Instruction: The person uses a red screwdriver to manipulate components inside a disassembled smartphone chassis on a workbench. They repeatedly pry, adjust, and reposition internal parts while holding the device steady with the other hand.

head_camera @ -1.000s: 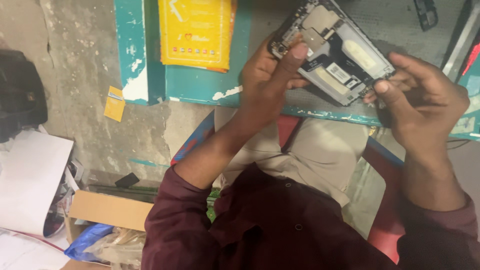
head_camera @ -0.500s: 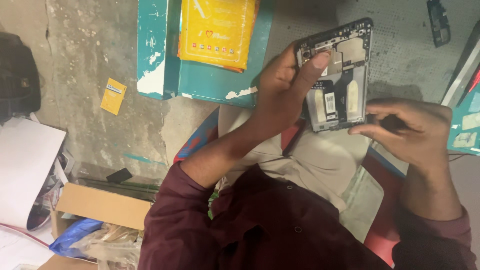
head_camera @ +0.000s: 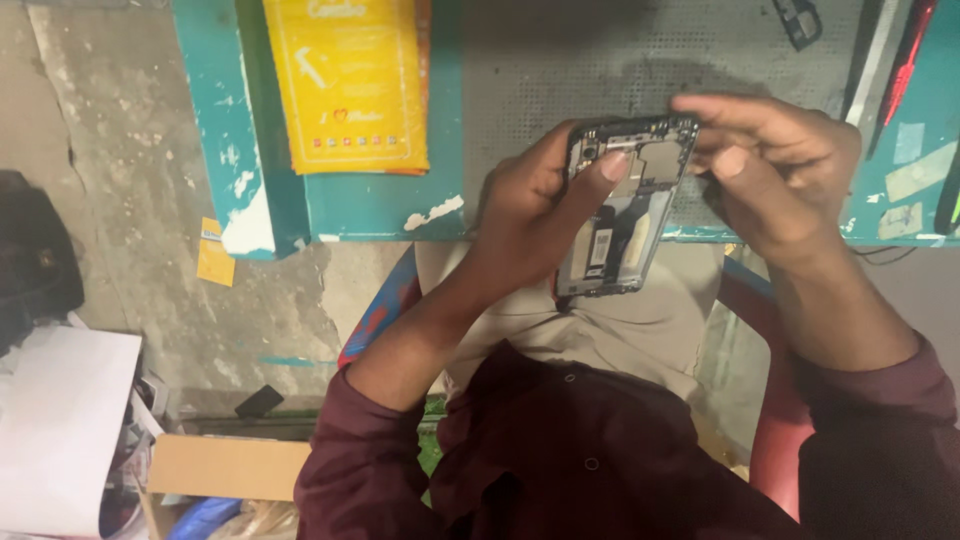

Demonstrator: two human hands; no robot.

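The tabletop (head_camera: 390,210) is teal with chipped paint, and a grey dotted mat (head_camera: 540,80) covers its middle part. The concrete floor (head_camera: 120,150) shows at the left, with a white sheet (head_camera: 60,430) and a brown cardboard box (head_camera: 225,468) lower down. A yellow packet (head_camera: 345,85) lies on the tabletop, left of the mat. The person sits on a red chair (head_camera: 775,440) and wears a dark red shirt (head_camera: 560,450) and beige trousers (head_camera: 640,325).

The left hand (head_camera: 535,215) is closed around the left side of an opened phone (head_camera: 622,205); its fingers are behind the phone and the thumb (head_camera: 600,170) presses on the front, near the top. The phone is held in the air above the front edge of the tabletop and the lap, almost upright, a little tilted, with the inside parts facing the camera. The right hand (head_camera: 775,170) is at the top right corner of the phone, with the fingers curled and pinched together there. It touches the phone's upper edge, but whether it holds some small thing between the fingers I cannot tell.

A red tool (head_camera: 905,60) lies at the far right of the tabletop, and a small dark part (head_camera: 797,22) lies on the mat near the top. A small yellow tag (head_camera: 214,255) lies on the floor.
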